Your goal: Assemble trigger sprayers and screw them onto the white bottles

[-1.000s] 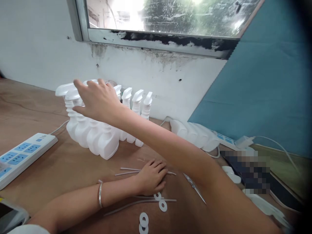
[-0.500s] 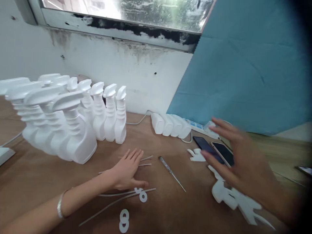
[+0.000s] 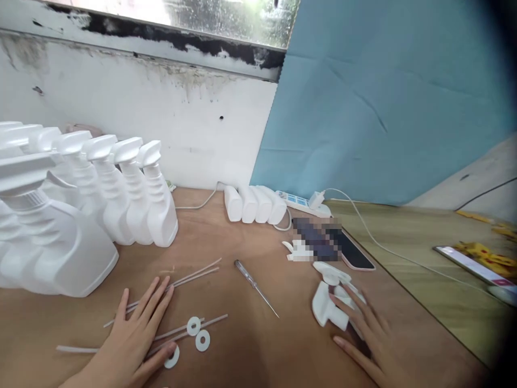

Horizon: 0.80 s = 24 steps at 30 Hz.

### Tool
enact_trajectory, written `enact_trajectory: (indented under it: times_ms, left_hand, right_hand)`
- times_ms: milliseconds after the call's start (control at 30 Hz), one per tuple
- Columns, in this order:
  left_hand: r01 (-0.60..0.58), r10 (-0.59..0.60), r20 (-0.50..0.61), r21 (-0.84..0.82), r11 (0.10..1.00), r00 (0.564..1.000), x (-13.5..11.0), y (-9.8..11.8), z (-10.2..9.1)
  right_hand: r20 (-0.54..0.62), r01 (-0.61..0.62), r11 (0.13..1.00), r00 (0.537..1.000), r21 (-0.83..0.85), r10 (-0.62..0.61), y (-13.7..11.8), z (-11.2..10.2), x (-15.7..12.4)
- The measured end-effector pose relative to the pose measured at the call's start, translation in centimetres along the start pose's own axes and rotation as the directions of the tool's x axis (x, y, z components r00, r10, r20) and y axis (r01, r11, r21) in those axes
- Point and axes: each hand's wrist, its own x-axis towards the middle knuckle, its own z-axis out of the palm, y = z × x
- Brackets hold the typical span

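My left hand [image 3: 139, 337] lies flat with its fingers spread over several thin white plastic tubes [image 3: 197, 274] on the brown table. Its thumb rests on a white ring washer [image 3: 173, 358], partly covering it. Two more washers [image 3: 202, 340] lie just right of that thumb, by the ends of the lower tubes. Over white sprayer-head parts [image 3: 331, 310] at the right, my right hand [image 3: 369, 331] is open with fingers apart; the fingers overlap the parts, and whether they touch is unclear. Between the hands lies a screwdriver [image 3: 257, 289] with a clear handle.
White spray bottles [image 3: 161, 210] stand in rows at the left. Several white bottle-shaped pieces [image 3: 254, 205] lie by the wall, near a power strip [image 3: 301, 202]. A small white trigger piece [image 3: 299, 250] and phones [image 3: 357, 250] are at the right, near the table edge.
The view has turned right. My right hand has come down over the white sprayer parts. My left hand has shifted left along the tubes, and its thumb now covers part of a washer.
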Motion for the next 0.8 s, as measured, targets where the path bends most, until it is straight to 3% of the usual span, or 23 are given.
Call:
enact_trajectory:
  times_ms: [100,200,333,400,467,533,633,700,800]
  left_hand:
    - [-0.009,0.008,0.010,0.022,1.000,1.000,1.7,-0.5,0.3]
    - [-0.016,0.017,0.065,-0.005,1.000,0.998,3.9,-1.2,0.9]
    - [-0.027,0.031,0.082,-0.044,0.999,0.996,7.4,-1.7,1.5]
    - [-0.032,0.035,0.058,-0.046,0.998,0.998,8.9,-1.5,1.3]
    - [-0.052,0.052,-0.005,-0.049,0.997,0.999,9.8,-1.2,0.8]
    - [-0.117,0.112,-0.076,-0.067,0.991,0.991,9.7,-0.7,0.1]
    - [-0.261,0.237,-0.166,-0.145,0.954,0.957,8.4,-0.1,-0.8]
    - [-0.311,0.273,-0.191,-0.209,0.927,0.943,7.5,0.2,-1.0]
    - [-0.267,0.231,-0.164,-0.252,0.930,0.959,6.9,0.3,-0.8]
  right_hand:
    - [-0.052,0.021,1.000,0.998,0.007,-0.021,-1.4,0.2,2.3]
    - [-0.218,0.016,1.000,0.976,0.012,-0.012,-2.5,0.4,4.2]
    - [-0.436,0.242,0.963,0.884,0.116,-0.170,-4.3,-0.2,6.3]
    - [-0.516,0.380,0.894,0.829,0.237,-0.216,-5.9,-0.8,7.3]
    - [-0.569,0.463,0.791,0.802,0.399,-0.182,-8.1,-1.4,8.1]
    - [-0.603,0.513,0.665,0.789,0.542,-0.118,-10.4,-1.8,8.8]
    - [-0.649,0.600,0.539,0.750,0.591,-0.123,-13.6,-1.9,9.8]
    - [-0.645,0.614,0.528,0.749,0.587,-0.154,-15.3,-1.7,10.6]
    - [-0.547,0.499,0.567,0.831,0.655,-0.100,-17.3,-1.2,12.1]
